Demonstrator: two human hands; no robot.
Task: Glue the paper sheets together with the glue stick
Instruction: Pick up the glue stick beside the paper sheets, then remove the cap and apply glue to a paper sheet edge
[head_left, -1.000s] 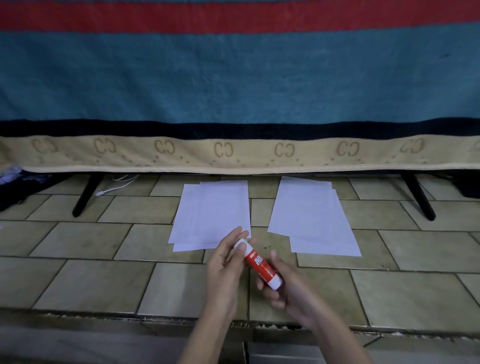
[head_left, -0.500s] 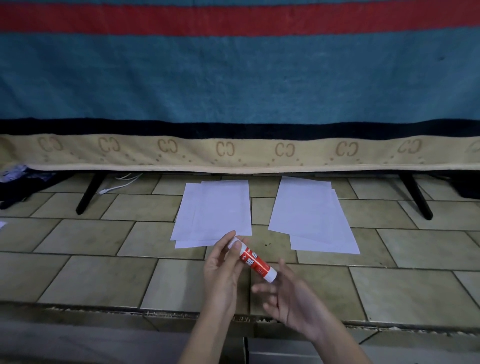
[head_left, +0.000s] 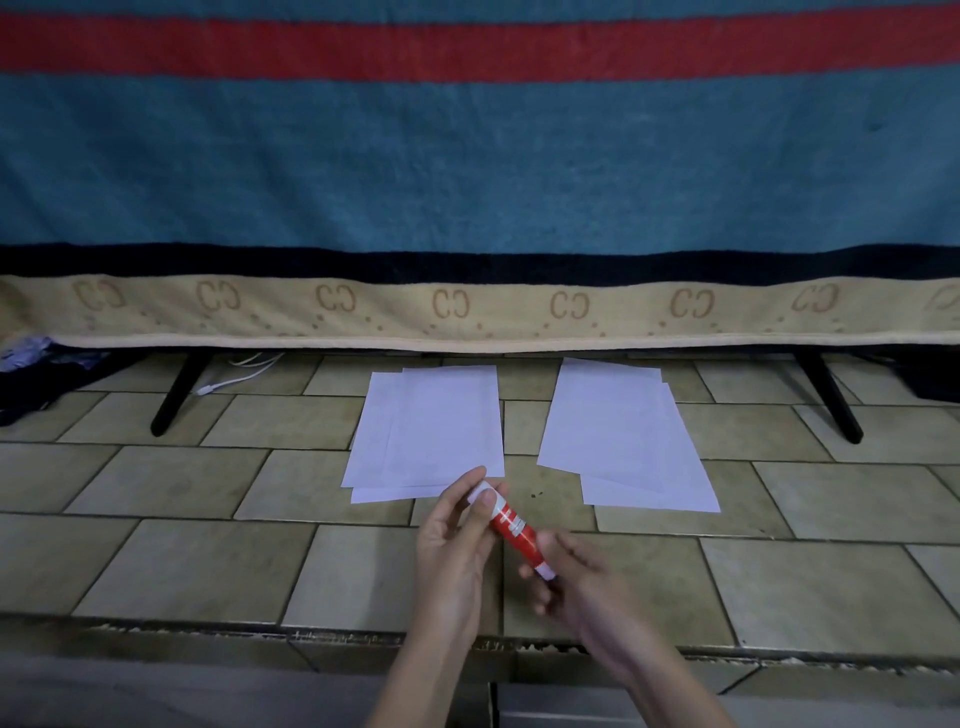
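Since half a second ago, my right hand closed back round the base of the red glue stick; my left hand pinches its white cap. Two stacks of smooth white paper sheets lie beyond on the tiled floor.
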